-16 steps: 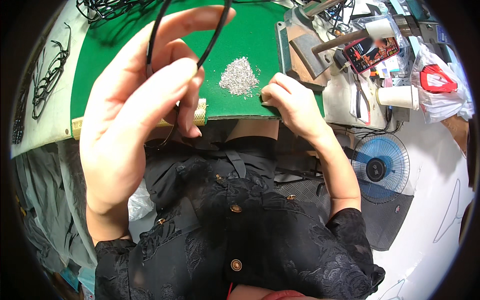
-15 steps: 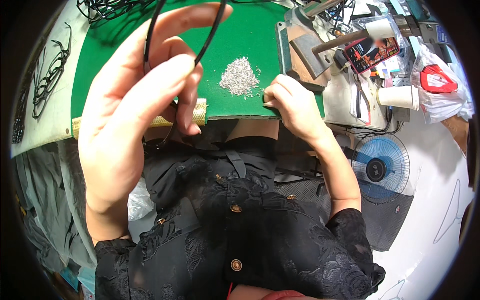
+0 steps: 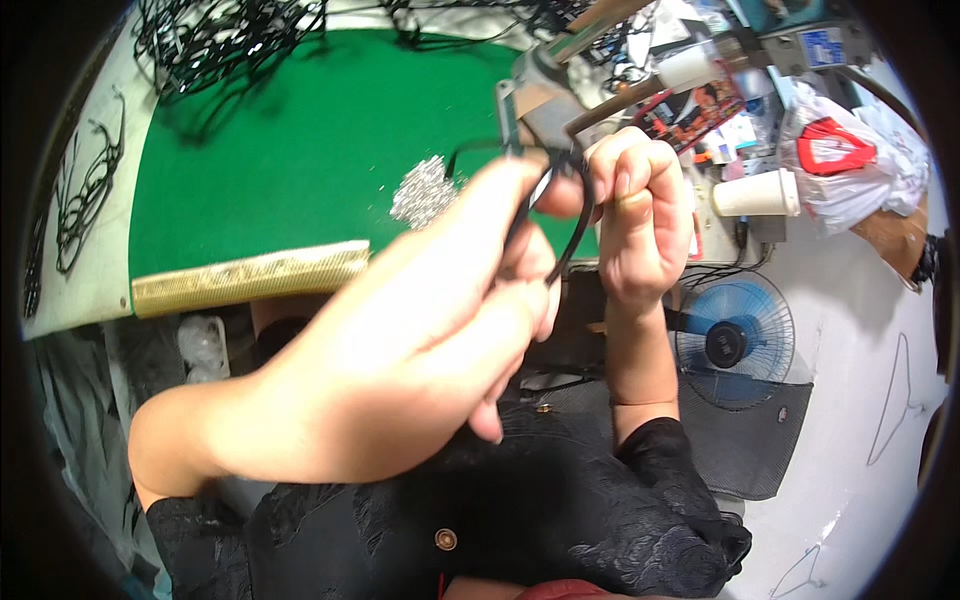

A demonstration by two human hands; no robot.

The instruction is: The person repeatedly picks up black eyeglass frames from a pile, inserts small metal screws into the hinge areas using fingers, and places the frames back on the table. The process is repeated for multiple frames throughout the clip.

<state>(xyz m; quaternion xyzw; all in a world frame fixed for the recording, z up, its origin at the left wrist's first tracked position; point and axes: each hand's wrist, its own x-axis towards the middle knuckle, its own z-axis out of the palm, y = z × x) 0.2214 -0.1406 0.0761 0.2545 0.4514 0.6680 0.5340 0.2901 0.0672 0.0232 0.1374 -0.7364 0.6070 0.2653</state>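
A black eyeglass frame hangs in the grip of my left hand, thumb and fingers closed round its rim. One of its temples reaches left above the bench. My right hand is closed in a pinch at the right edge of the frame, close to the rim. Whatever sits between those fingertips is hidden or too small to name. Behind my left hand lies a pile of tiny silvery pieces, probably screws, on the green mat.
More black eyeglass frames are heaped at the far left, with others at the left edge. A metal bench fixture stands beyond my hands. A phone, white cup and plastic bag are rightward, a fan below.
My left hand has swung right and down, carrying the eyeglass frame to my right hand. My right hand has left the mat beside the pile and risen to the frame. The view has shifted.
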